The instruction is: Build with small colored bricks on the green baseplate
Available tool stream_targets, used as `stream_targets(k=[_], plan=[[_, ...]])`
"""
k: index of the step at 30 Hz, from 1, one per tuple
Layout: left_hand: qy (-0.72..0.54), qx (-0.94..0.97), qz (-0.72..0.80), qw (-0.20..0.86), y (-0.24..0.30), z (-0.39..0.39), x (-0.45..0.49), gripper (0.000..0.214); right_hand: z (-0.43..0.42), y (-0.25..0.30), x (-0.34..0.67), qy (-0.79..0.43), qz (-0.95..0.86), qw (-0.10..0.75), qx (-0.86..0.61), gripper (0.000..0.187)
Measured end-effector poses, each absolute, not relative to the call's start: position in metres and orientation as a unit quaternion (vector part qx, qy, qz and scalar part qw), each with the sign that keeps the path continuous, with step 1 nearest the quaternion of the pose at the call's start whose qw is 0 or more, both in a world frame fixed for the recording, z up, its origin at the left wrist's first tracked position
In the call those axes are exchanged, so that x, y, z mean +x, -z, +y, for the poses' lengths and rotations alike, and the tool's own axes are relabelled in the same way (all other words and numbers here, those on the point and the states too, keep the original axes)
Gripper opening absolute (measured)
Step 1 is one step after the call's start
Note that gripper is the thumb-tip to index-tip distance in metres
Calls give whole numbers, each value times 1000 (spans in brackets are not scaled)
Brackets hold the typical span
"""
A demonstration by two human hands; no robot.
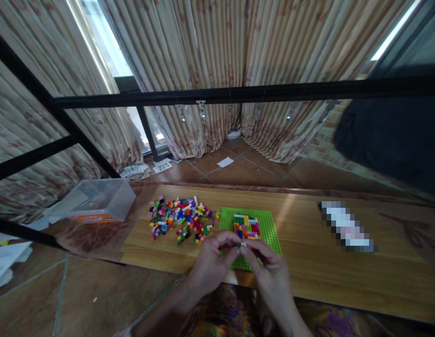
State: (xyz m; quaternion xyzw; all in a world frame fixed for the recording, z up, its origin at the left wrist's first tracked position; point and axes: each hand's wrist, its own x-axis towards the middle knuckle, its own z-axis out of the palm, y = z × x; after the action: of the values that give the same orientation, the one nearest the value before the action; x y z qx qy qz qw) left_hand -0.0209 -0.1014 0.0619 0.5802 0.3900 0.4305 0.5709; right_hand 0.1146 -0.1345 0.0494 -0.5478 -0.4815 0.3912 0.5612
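L hand [212,262] & R hand [270,267] meet over the near edge of a green plate [270,229], fingertips together. Between them sits 1 tiny brick [241,244], green w/ a bit of white, colour hard to tell at this size. Both hands pinch it: L thumb & forefinger close on it from the left, R thumb & forefinger from the right. The other fingers of each hand are curled in, not spread. The brick is held just above the plate's near part, in front of the build; can't tell if it touches the plate.

The plate lies flat on a wood table [308,262], approx mid-table. On its far half stands a build [246,227], a low block of red, yellow, green & blue bricks packed tight. The rest of the plate is bare studs.

Left of the plate, just beside it, is a pile [182,219] of loose mixed-colour bricks spread on the table. Further left, past the table's edge, is a clear box [98,200] w/ an orange base.

On the table's right side, well apart from the hands, lies a long blurred item [347,227]; can't tell what it is.

Behind: black bar [273,89] across the view, curtains [203,56], tiled floor w/ a paper [225,162] on it.
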Motion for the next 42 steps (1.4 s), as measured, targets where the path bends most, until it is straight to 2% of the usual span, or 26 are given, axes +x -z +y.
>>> stream_targets(k=[6, 11, 17, 23, 27, 32, 42], plan=[[-432, 499, 396, 638, -61, -105, -12, 10, -145, -41, 114, -440, -405, 586, -547, 17], [-430, 435, 420, 670, -52, -104, -10, 12, -142, -34, 125, -447, -305, 613, -576, 25], [-478, 510, 484, 527, -27, -87, -36, 10, -122, -26, 164, -351, -360, 557, -661, 34], [-430, 651, 526, 338, -6, -86, -68, 10, -86, -21, 189, -226, -533, 467, -669, 31], [-404, 715, 516, 245, 1, -92, -78, 10, -57, -23, 195, -195, -614, 403, -650, 30], [-400, 735, 510, 199, 8, -94, -82, 10, -35, -25, 195, -200, -687, 328, -616, 29], [-392, 736, 514, 203, 9, -94, -80, 9, -22, -26, 191, -188, -738, 222, -609, 28]])
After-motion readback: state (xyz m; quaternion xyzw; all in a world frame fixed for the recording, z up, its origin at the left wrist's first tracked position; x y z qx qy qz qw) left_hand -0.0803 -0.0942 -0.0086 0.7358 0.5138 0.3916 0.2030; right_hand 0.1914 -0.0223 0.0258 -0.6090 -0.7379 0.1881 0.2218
